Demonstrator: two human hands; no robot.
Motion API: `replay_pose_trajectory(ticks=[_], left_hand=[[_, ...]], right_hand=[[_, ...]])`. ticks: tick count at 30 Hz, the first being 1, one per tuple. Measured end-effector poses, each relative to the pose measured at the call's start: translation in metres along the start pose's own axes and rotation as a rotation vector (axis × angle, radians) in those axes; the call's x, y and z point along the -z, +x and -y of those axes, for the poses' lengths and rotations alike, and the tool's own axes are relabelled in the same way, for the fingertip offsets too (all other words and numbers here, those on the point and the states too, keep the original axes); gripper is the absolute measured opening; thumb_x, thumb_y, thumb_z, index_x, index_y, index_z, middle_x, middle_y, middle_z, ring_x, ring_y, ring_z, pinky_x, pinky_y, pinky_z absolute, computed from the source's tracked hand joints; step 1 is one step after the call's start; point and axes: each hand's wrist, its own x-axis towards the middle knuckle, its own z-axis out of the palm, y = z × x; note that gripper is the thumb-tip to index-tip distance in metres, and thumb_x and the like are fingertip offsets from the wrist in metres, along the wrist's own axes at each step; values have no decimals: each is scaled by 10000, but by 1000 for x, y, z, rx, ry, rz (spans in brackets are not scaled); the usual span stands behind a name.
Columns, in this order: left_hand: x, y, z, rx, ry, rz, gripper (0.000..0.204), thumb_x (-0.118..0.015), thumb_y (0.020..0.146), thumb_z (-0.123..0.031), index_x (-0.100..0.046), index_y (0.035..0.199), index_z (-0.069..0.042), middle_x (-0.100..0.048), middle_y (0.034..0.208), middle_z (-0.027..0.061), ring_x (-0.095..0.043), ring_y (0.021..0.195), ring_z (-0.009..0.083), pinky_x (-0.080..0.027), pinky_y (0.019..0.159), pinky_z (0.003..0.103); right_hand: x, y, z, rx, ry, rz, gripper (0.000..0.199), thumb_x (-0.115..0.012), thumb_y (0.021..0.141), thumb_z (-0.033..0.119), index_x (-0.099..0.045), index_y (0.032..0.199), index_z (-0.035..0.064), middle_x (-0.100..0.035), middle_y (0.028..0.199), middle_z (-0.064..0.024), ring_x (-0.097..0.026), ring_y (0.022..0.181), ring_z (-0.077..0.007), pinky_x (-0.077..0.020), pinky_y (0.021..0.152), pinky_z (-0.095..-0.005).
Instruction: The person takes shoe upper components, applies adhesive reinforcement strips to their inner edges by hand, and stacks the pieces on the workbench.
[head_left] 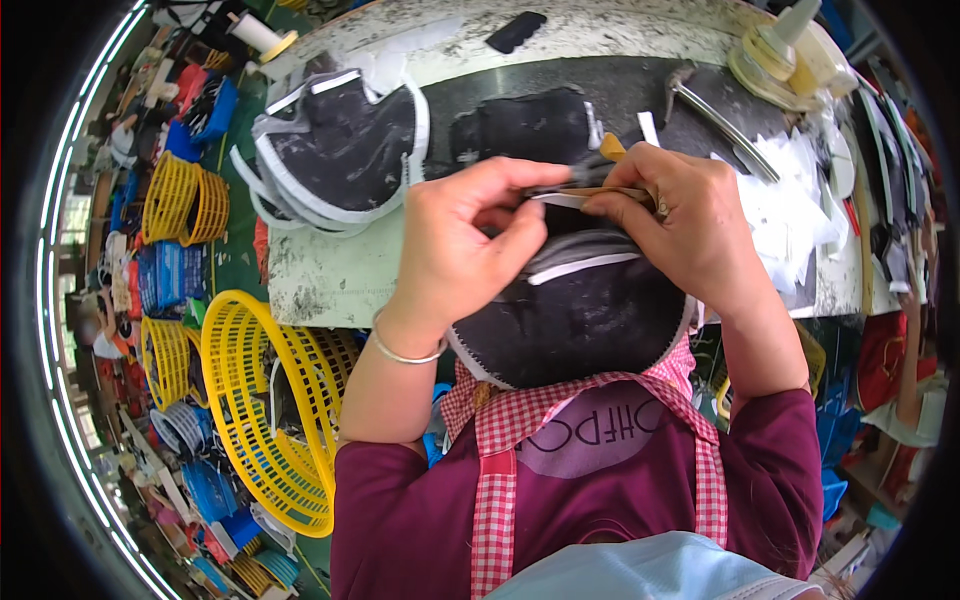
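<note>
A black fabric piece [585, 325] with a curved, grey-bound lower edge lies at the table's front edge, against my apron. A white strip [583, 268] runs across it below grey folds. At its upper edge, the fingers of my left hand [460, 245] pinch the rim from the left. My right hand [695, 220] grips the same rim between thumb and bent fingers, where a tan layer [600, 191] shows. Just behind my hands rests another black piece [525, 122]. What lies under my fingertips is partly hidden.
Stacked black panels with pale edging [340, 145] lie at the left. A hammer [728, 125] rests at the right, near white scraps [775, 225] and a pale squeeze bottle [775, 50]. A yellow plastic basket [215, 400] stands left of my arm. A thread spool [258, 35] sits at far left.
</note>
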Motion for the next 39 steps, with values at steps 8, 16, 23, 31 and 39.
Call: replay_pose_trajectory(ticks=[8, 16, 23, 31, 39], left_hand=[[0, 15, -4, -42, 211, 132, 247, -870, 784, -37, -695, 956, -11, -735, 839, 6, -633, 684, 26, -489, 560, 192], [-3, 17, 4, -14, 19, 96, 236, -838, 832, -47, -685, 1011, -37, -705, 862, -17, -598, 743, -3, -461, 600, 155], [-4, 19, 3, -38, 129, 132, 356, -794, 828, -23, -742, 1180, -39, -636, 909, -23, -567, 746, 5, -426, 610, 169], [-4, 25, -6, -212, 220, 217, 347, -758, 824, -62, -746, 1169, -32, -634, 907, 64, -625, 787, 141, -488, 704, 256], [-16, -8, -28, -233, 404, 262, 494, -819, 797, -50, -597, 1237, -26, -702, 1100, 179, -721, 966, 375, -589, 814, 401]], right_hand=[[-3, -13, -20, 57, 152, -26, 137, -759, 817, 17, -631, 864, -1, -627, 752, -166, -604, 599, -344, -479, 560, -382], [16, -16, -46, -242, 1065, 65, 196, -699, 919, 94, -522, 836, 95, -631, 719, -36, -488, 506, -92, -403, 488, -299], [23, -28, -30, 162, -272, -57, 172, -825, 785, 116, -699, 894, 74, -672, 721, -70, -652, 577, -268, -487, 515, -362], [16, -26, -27, 177, -328, -106, 118, -723, 863, 184, -662, 884, 86, -649, 710, -60, -669, 612, -266, -501, 498, -400], [19, -20, -20, 399, -372, -257, 177, -739, 753, 20, -591, 820, 90, -566, 679, -22, -595, 545, -197, -477, 475, -332]])
